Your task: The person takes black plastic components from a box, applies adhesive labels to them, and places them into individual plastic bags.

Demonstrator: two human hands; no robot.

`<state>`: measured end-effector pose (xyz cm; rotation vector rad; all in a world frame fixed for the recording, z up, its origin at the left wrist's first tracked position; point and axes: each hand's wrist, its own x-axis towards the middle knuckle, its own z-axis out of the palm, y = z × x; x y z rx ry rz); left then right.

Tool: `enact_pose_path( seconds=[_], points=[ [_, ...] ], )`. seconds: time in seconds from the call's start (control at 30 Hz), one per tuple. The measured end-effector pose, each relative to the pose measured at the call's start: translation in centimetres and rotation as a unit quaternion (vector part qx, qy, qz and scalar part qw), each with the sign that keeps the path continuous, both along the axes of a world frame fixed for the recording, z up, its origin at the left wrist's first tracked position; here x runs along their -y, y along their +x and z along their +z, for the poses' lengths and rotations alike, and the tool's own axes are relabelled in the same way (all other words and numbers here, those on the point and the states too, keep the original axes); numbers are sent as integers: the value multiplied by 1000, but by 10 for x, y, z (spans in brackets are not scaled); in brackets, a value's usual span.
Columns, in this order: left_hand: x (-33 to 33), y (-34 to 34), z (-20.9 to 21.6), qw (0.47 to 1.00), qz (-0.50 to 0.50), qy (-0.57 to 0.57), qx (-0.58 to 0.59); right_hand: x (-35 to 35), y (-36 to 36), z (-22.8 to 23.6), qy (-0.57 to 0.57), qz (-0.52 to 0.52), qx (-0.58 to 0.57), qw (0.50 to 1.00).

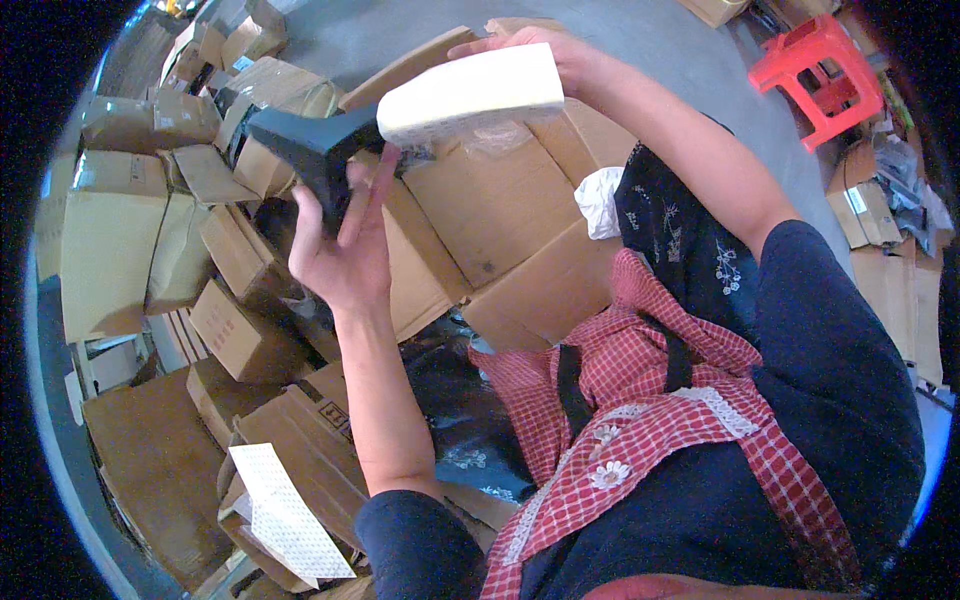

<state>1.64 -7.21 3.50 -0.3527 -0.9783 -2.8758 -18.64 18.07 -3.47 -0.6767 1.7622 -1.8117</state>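
My left hand (348, 245) is closed round the lower part of a black angular piece (325, 150), with the thumb on one side and fingers on the other. Up against that piece is a long white block-shaped item (470, 95) with rounded edges, its top washed out by light. My right hand (560, 58) grips the white item from its far side, some fingers hidden behind it. Whether the black and white pieces are joined, I cannot tell. Below both hands lies an opened cardboard box (480, 210) with clear plastic wrap (497, 138) at its far side.
Cardboard boxes (115, 225) are piled along my left. A white printed sheet (285, 515) rests on a carton at the lower left. Crumpled white paper (600, 203) lies at the open box's right side. A red plastic stool (820, 80) stands at the far right, near more cartons (885, 290).
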Motion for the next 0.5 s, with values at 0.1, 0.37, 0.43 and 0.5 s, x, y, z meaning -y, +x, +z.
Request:
enact_pose_path(
  seconds=[0.1,0.37,0.43,0.5],
  points=[
    [0,7,6,998,18,2,-58,16,47,36,-53,-193,185,962],
    [-13,-2,8,997,72,-11,9,51,67,-24,-116,-58,388,912],
    [-12,-4,5,997,70,1,12,56,76,-17,-101,-125,332,929],
    [-2,-8,-1,993,97,27,58,61,84,-9,-86,-189,290,934]
  ],
)
